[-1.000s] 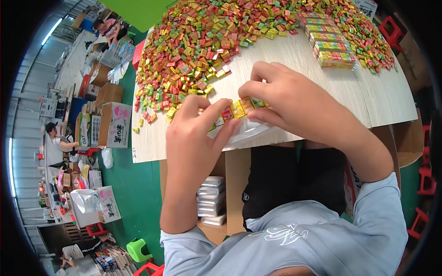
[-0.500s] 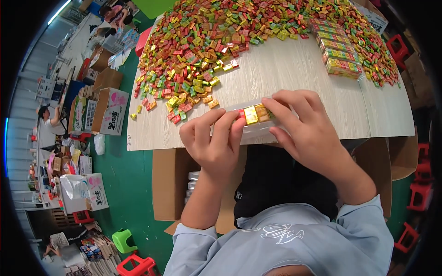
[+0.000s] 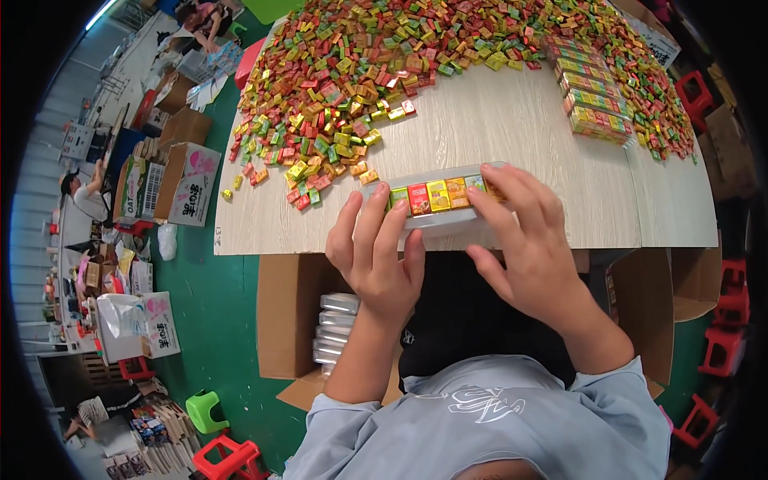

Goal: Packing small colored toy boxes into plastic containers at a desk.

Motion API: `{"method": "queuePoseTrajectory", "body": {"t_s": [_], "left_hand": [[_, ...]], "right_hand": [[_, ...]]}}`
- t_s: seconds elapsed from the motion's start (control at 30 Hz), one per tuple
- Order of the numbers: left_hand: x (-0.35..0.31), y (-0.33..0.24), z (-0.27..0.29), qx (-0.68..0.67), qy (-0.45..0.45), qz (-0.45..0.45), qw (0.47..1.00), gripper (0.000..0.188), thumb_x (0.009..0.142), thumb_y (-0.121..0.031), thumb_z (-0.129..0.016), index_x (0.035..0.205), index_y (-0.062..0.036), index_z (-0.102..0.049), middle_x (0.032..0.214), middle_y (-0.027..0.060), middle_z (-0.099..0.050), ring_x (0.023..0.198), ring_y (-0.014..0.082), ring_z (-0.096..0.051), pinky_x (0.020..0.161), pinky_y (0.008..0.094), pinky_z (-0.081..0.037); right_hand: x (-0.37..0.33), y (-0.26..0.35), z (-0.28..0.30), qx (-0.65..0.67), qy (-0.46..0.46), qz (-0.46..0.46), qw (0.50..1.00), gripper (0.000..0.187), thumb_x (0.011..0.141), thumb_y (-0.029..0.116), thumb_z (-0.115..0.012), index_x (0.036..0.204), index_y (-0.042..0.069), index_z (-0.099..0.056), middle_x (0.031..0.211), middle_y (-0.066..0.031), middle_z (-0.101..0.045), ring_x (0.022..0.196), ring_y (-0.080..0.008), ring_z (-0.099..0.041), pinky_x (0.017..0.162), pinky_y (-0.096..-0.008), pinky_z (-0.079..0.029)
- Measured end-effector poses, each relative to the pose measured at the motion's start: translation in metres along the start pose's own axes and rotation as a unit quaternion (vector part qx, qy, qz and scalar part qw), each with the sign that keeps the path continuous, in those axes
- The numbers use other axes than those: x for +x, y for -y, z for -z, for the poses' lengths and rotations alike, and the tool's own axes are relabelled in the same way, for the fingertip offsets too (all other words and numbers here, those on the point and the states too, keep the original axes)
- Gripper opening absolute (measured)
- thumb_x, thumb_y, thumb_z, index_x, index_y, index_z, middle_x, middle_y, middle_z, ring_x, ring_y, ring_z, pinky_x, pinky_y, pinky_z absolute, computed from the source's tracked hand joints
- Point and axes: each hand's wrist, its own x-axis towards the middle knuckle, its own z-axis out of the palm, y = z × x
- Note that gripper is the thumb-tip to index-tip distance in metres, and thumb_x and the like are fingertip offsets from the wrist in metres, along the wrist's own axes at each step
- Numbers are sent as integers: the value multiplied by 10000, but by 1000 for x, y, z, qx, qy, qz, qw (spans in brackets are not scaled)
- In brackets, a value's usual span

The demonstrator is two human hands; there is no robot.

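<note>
A clear plastic box point(image 3: 445, 172) lies close to the near edge of the table, holding a row of small wrapped candies point(image 3: 437, 196) in green, red, yellow and orange. At the row's left end, my left hand point(image 3: 374, 252) rests its fingertips on the candies and box, fingers apart, thumb by the near wall. My right hand point(image 3: 532, 248) has its fingers spread over the right end of the row, its thumb held away below the box. Part of the row's right end is hidden under those fingers.
A large heap of loose wrapped candies point(image 3: 344, 88) spreads over the far and left table. Filled clear boxes point(image 3: 596, 100) stand in a line at the far right. Below the table, an open carton point(image 3: 288, 320) sits beside stacked clear boxes point(image 3: 334, 328). Stools point(image 3: 206, 412) stand on the floor.
Both hands have loosened around the candy row, their fingers spreading. More of the row now shows, lying in the box. The view has shifted slightly.
</note>
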Motion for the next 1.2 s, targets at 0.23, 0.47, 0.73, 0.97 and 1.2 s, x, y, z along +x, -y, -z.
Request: {"method": "queuePoseTrajectory", "body": {"t_s": [0.23, 0.47, 0.73, 0.97, 1.2], "left_hand": [[16, -8, 11, -31, 44, 28, 998, 265, 959, -76, -682, 1219, -38, -716, 1369, 144, -686, 1342, 368, -566, 1129, 477, -441], [20, 7, 12, -109, 79, 54, 989, 581, 885, -189, -802, 1406, -42, -590, 1419, 142, -612, 1355, 356, -510, 1084, 441, -436], [27, 3, -5, -415, 102, 250, 869, 734, 1005, -295, -697, 1573, -5, -332, 1402, 197, -570, 1335, 284, -529, 1168, 410, -385], [17, 12, -10, -410, 67, 237, 878, 836, 1015, -462, -706, 1583, -6, -296, 1357, 180, -572, 1282, 271, -556, 1126, 414, -425], [13, 10, -17, -425, 42, 236, 873, 913, 995, -484, -736, 1604, -11, -247, 1348, 157, -558, 1255, 259, -564, 1107, 403, -445]], "right_hand": [[37, -15, 14, 46, 26, 20, 998, 439, 887, 191, -771, 1278, 60, -623, 1408, -144, -587, 1306, -376, -549, 1128, -485, -414], [63, -32, 14, 145, 88, 30, 985, 497, 875, 236, -796, 1293, 44, -610, 1215, -136, -612, 1173, -340, -599, 1027, -432, -484], [63, -42, 13, 218, 96, -2, 971, 458, 931, 285, -772, 1289, 39, -626, 1158, -133, -611, 1134, -311, -612, 996, -425, -495], [72, -42, 11, 150, 83, 101, 980, 338, 976, 335, -723, 1157, 55, -669, 1093, -116, -643, 1063, -323, -637, 945, -446, -510], [80, -50, 9, 82, 53, 174, 980, 338, 955, 352, -734, 1121, 61, -685, 1003, -98, -685, 978, -315, -671, 911, -454, -526]]}}
